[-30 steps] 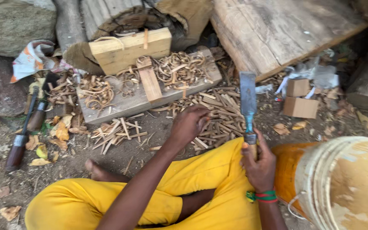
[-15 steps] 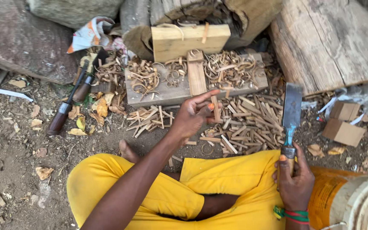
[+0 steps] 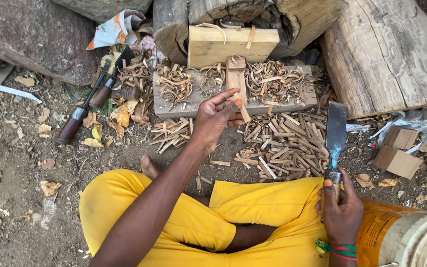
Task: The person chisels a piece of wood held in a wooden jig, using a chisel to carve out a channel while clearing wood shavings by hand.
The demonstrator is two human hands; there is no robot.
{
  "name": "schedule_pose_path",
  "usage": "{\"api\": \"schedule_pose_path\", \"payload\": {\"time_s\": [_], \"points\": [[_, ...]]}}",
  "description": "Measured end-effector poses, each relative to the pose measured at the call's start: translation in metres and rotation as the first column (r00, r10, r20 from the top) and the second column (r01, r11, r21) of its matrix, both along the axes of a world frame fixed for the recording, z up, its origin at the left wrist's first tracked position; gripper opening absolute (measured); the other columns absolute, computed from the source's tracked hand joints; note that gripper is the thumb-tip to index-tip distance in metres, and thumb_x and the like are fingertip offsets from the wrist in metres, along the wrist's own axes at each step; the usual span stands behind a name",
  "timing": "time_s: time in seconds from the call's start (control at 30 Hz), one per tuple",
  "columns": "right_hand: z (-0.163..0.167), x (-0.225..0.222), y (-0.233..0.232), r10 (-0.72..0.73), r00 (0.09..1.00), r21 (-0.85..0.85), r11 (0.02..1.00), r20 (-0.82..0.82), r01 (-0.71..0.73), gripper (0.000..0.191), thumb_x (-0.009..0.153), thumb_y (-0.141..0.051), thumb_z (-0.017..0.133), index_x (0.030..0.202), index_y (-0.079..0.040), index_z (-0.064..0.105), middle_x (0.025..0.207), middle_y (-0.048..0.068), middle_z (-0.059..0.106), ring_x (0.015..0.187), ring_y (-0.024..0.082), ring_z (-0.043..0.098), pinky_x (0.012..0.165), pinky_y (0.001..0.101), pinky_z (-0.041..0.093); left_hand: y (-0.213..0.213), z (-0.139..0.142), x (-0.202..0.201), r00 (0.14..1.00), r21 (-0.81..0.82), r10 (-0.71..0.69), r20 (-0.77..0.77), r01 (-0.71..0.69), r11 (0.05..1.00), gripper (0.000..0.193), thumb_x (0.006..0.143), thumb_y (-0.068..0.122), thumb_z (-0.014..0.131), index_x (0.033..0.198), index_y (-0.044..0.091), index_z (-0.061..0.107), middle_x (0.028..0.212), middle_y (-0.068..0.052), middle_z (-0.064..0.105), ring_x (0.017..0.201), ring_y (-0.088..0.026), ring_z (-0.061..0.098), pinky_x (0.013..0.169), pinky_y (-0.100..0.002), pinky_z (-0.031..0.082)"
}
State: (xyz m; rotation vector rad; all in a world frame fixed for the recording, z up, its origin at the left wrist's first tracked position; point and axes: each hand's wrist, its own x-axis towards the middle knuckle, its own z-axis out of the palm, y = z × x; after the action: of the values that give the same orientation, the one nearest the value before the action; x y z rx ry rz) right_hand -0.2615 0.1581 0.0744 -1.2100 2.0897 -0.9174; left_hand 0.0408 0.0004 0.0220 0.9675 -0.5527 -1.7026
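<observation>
Left hand pinches a wood stick; right hand grips chisel.

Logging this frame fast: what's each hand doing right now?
Left hand: pinching a small wood stick in its fingertips, other fingers spread.
Right hand: closed on the handle of a broad chisel, blade up.
</observation>
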Motion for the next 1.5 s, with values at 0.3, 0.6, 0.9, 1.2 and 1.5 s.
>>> {"api": "schedule_pose_path", "payload": {"time_s": [0.3, 0.6, 0.9, 1.2, 1.5], "points": [[0.0, 0.005, 0.0, 0.01, 0.999, -0.023, 1.0, 0.03, -0.01, 0.052, 0.103, -0.022, 0.063, 0.15, -0.004, 0.055, 0.077, 0.007, 0.064, 0.055, 0.01, 0.055, 0.045, 0.0279, 0.042, -0.003, -0.014, 0.0, 0.998, 0.029, 0.023, -0.064, -0.021, 0.999, 0.058, 0.09, 0.021, 0.076, 0.142, 0.002, 0.06, 0.093, -0.011, 0.076, 0.073, -0.013, 0.073, 0.062, -0.026, 0.063], [0.003, 0.01, -0.001, 0.003, 0.999, -0.014, 1.0, 0.032, -0.002, 0.05, 0.103, -0.022, 0.062, 0.15, -0.004, 0.055, 0.078, 0.006, 0.064, 0.056, 0.009, 0.055, 0.045, 0.0264, 0.042, -0.008, -0.012, 0.0, 0.978, -0.048, 0.163, 0.129, -0.158, 0.986, 0.043, 0.087, 0.007, 0.075, 0.129, 0.008, 0.068, 0.105, -0.007, 0.077, 0.082, -0.013, 0.075, 0.07, -0.026, 0.067], [-0.001, 0.008, -0.001, -0.007, 1.0, -0.011, 1.0, 0.01, 0.007, 0.049, 0.104, -0.023, 0.062, 0.149, -0.006, 0.056, 0.079, 0.005, 0.065, 0.056, 0.008, 0.057, 0.045, 0.0257, 0.044, -0.003, -0.017, -0.007, 0.694, -0.525, 0.394, 0.602, -0.028, 0.851, 0.026, 0.09, 0.009, 0.077, 0.116, 0.01, 0.074, 0.108, -0.009, 0.078, 0.093, -0.016, 0.078, 0.081, -0.03, 0.068], [-0.003, 0.007, 0.0, 0.007, 1.0, -0.021, 1.0, 0.001, -0.007, 0.049, 0.104, -0.023, 0.062, 0.15, -0.005, 0.056, 0.08, 0.004, 0.065, 0.059, 0.007, 0.056, 0.047, 0.0249, 0.044, -0.022, -0.037, -0.007, 0.515, -0.596, 0.482, 0.709, 0.073, 0.799, 0.013, 0.093, 0.014, 0.077, 0.102, 0.008, 0.071, 0.102, -0.009, 0.074, 0.09, -0.017, 0.076, 0.081, -0.031, 0.067], [-0.007, 0.005, 0.0, 0.02, 0.996, -0.019, 1.0, -0.088, -0.022, 0.049, 0.105, -0.023, 0.064, 0.15, -0.004, 0.057, 0.086, 0.007, 0.069, 0.068, 0.008, 0.061, 0.052, 0.0258, 0.047, -0.034, -0.065, -0.008, 0.28, -0.72, 0.663, 0.694, 0.251, 0.647, 0.015, 0.097, 0.019, 0.078, 0.106, 0.006, 0.078, 0.098, -0.01, 0.075, 0.085, -0.019, 0.074, 0.074, -0.03, 0.066]]}}
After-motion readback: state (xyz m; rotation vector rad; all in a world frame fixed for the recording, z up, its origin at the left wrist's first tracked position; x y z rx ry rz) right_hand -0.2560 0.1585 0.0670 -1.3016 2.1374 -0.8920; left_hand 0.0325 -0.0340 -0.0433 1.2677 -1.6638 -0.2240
